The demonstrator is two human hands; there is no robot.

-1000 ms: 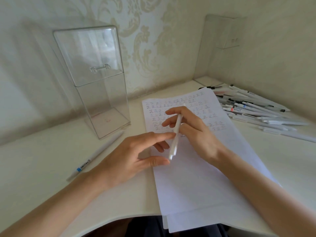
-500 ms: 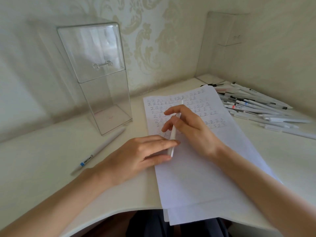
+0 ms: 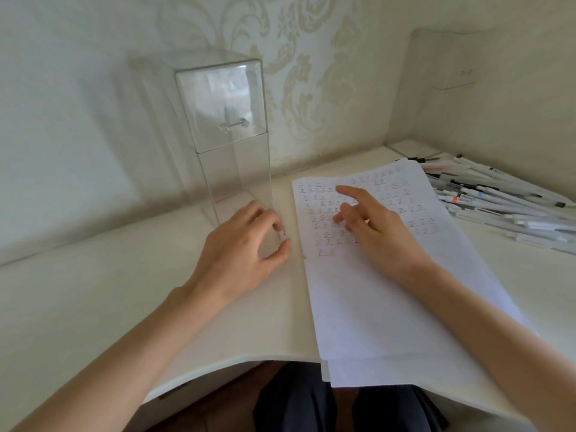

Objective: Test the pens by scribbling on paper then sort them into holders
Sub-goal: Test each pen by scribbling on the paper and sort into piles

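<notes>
The clear holder stands upright on the desk. Your left hand sits at its base, fingers curled, pinching a pen; only a red-marked tip shows. Your right hand is over the paper, fingers loosely spread, holding nothing. The pen pile lies at the far right.

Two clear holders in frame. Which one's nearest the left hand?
The tall clear holder left of the paper, right by the left hand; the other holder stands in the far right corner behind the pens.
</notes>
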